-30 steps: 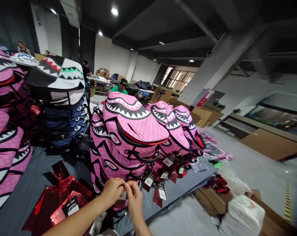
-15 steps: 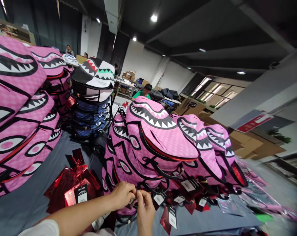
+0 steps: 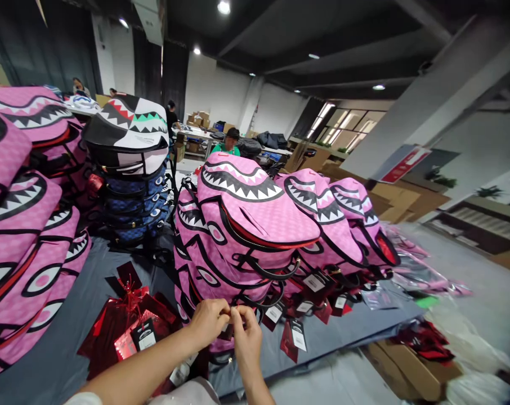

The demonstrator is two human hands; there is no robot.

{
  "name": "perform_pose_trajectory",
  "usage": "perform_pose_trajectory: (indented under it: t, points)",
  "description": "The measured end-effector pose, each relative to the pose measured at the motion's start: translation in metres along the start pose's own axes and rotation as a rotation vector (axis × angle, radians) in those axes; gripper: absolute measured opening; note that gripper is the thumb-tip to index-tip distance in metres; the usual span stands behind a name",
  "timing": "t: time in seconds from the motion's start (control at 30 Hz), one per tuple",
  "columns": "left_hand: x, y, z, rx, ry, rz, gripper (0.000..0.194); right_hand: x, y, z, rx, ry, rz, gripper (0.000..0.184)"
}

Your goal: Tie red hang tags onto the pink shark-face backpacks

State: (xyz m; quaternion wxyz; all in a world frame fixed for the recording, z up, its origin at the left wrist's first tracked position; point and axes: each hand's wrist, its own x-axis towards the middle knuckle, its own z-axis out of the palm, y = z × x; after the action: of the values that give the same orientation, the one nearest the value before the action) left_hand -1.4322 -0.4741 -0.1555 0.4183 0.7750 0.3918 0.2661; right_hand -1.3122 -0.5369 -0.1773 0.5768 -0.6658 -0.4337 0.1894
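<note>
A stack of pink shark-mouth backpacks (image 3: 242,230) stands on the grey table (image 3: 69,315) in front of me. My left hand (image 3: 207,322) and my right hand (image 3: 247,337) meet at the bottom front of that stack. Both are pinched together, fingertips touching, on something small that I cannot make out. Black, white and red hang tags (image 3: 296,334) dangle from the bags just right of my hands. A pile of shiny red tags (image 3: 130,329) lies on the table left of my left forearm.
More pink backpacks (image 3: 22,225) pile up at the left, blue ones (image 3: 132,208) under a black-and-white one (image 3: 126,132) behind. Cardboard boxes (image 3: 424,374) and plastic bags lie on the floor at right. A person in green (image 3: 228,143) sits at a far table, others stand farther back.
The view has swung left and then partly back right. My hands stay pinched together at the bottom of the pink stack, fingers shifting slightly.
</note>
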Motion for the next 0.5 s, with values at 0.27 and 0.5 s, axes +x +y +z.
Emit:
perform_pose_trajectory:
  t: [0.27,0.5]
  points:
    - [0.001,0.001,-0.002,0.01,0.006,0.035,0.017,0.001,-0.006,0.0,0.059,-0.021,0.02,0.031]
    - [0.002,0.006,0.0,0.049,0.023,0.016,0.012,0.003,-0.011,-0.003,0.108,0.0,0.066,0.033]
